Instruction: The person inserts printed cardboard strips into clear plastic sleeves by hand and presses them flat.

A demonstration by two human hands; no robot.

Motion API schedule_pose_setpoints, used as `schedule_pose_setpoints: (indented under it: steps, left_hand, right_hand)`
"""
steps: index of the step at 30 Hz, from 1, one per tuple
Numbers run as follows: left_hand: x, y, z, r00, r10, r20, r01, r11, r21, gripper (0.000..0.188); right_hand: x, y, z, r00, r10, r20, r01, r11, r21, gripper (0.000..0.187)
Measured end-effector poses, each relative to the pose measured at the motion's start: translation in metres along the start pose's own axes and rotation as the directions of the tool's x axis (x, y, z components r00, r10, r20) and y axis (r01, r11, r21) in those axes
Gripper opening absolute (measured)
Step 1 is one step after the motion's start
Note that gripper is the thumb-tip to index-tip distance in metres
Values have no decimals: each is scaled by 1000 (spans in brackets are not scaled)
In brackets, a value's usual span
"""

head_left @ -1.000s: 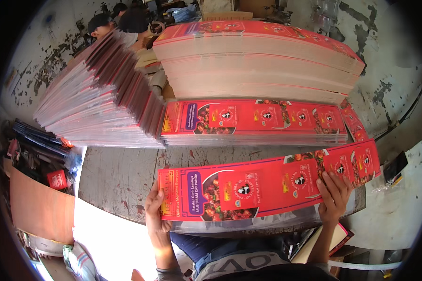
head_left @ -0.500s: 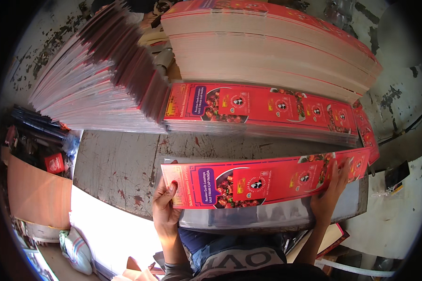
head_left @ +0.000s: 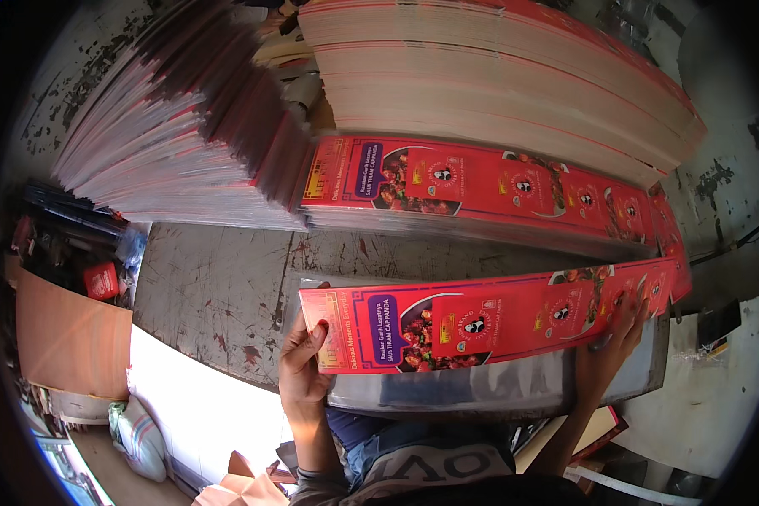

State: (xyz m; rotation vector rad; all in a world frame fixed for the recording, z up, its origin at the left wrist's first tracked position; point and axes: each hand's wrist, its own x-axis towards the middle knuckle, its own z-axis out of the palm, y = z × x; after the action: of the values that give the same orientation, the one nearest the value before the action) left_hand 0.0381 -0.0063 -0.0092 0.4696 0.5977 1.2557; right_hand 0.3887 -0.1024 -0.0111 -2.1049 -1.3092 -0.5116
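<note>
A long red printed card strip [head_left: 514, 316] with food pictures lies across the front of me, tilted up slightly to the right. My left hand [head_left: 305, 358] grips its left end, thumb on the printed face and fingers behind. Near the right end, my right hand [head_left: 611, 346] holds the lower edge, fingers over the face. Beneath the strip are clear plastic sleeves [head_left: 455, 393] at the table's near edge. Beyond it sits a stack of similar red strips in clear plastic [head_left: 481, 187].
A tall fanned pile of sleeved strips [head_left: 177, 160] stands at the left. High stacks of cards [head_left: 497, 93] rise at the back. The scratched grey table [head_left: 219, 291] shows between them. A brown carton [head_left: 72, 341] and a white sack [head_left: 139, 438] are at lower left.
The view has shifted a little. The strip stays in both hands; my right hand's fingers have moved slightly along its right end.
</note>
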Motion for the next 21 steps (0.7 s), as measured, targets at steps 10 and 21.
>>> schedule_pose_setpoints:
  steps: [10,21]
  left_hand:
    - [-6,2,-10,982,188,34,-191,977,91,44]
    - [13,31,-15,829,549,109,-530,709,465,14]
  right_hand:
    - [3,10,-7,877,456,-150,-300,764,571,82]
    - [12,92,-41,797,525,298,-180,-265,947,63]
